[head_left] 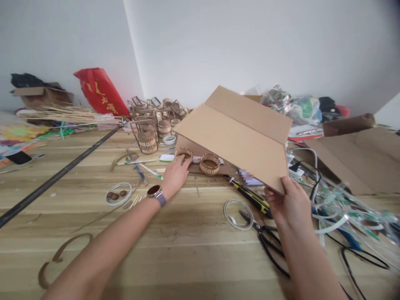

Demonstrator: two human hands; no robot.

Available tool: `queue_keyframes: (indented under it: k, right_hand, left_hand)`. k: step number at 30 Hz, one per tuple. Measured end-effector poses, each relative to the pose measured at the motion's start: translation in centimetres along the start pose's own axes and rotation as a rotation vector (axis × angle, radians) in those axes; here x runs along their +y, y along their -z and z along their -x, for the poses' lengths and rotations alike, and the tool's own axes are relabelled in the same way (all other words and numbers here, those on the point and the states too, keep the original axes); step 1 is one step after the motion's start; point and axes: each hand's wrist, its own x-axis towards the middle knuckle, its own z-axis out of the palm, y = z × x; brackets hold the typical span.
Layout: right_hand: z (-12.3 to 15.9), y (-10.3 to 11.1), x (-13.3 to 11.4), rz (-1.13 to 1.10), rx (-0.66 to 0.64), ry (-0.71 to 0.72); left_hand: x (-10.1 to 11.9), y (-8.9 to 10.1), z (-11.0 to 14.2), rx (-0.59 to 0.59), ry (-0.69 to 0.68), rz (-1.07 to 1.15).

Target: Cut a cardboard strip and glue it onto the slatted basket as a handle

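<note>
My left hand [176, 175], a watch on its wrist, reaches forward with its fingers curled over the near rim of a small slatted bamboo ring [183, 152]. Part of that ring is hidden by the fingers. Beside it, to the right, a second slatted ring [209, 164] stands on the table, touched by neither hand. My right hand [290, 202] pinches the near right corner of a large creased piece of cardboard [237, 141]. The cardboard is tilted up and hangs partly over the area behind the rings.
Small bamboo buckets [146, 139] with handles crowd the back. Scissors [265, 233], a tape roll [238, 215] and a yellow-black cutter [251, 196] lie near my right hand. Tangled clear strips [346, 216] spread at right; a long black rod [59, 177] crosses the left.
</note>
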Motion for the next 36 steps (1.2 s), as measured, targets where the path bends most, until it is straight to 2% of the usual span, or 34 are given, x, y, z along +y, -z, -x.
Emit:
queue_keyframes:
  k: [3, 5, 8, 12, 16, 19, 22, 25, 28, 32, 35, 36]
  right_hand:
    - [-0.1, 0.2, 0.1, 0.024, 0.004, 0.051]
    - [-0.1, 0.4, 0.1, 0.030, 0.016, 0.052]
    - [-0.1, 0.4, -0.1, 0.027, 0.027, 0.028]
    - [0.1, 0.3, -0.1, 0.036, 0.020, 0.021]
    - [0.3, 0.2, 0.1, 0.052, 0.034, -0.005]
    - [0.3, 0.2, 0.3, 0.060, 0.043, -0.005]
    - [0.4, 0.1, 0.4, 0.059, 0.041, -0.016]
    - [0.6, -0.1, 0.4, 0.064, 0.026, -0.029]
    - [0.9, -0.2, 0.5, 0.082, -0.007, -0.044]
    - [1.8, -0.7, 1.0, 0.128, -0.059, -0.128]
    - [2.5, -1.0, 1.6, 0.163, -0.120, -0.223]
    - [2.7, -1.1, 1.9, 0.166, -0.142, -0.249]
  left_hand:
    - [-0.3, -1.0, -3.7, -0.040, 0.068, -0.022]
    - [-0.5, -1.4, -4.8, -0.069, 0.073, -0.030]
    - [-0.1, -1.5, -4.8, -0.104, 0.017, -0.028]
    - [2.0, -1.1, -4.2, -0.157, -0.059, -0.019]
    - [3.9, -1.1, -4.9, -0.209, -0.065, -0.019]
    - [4.2, -0.7, -5.6, -0.231, -0.049, -0.025]
    - [3.5, 0.6, -5.3, -0.222, -0.031, -0.042]
    - [2.0, 2.8, -3.7, -0.209, 0.004, -0.071]
    - [-0.7, 5.4, -0.8, -0.210, 0.053, -0.110]
    - [-5.5, 8.8, 4.5, -0.227, 0.146, -0.191]
    - [-8.7, 10.7, 8.7, -0.303, 0.260, -0.358]
    - [-9.5, 11.2, 10.0, -0.344, 0.250, -0.380]
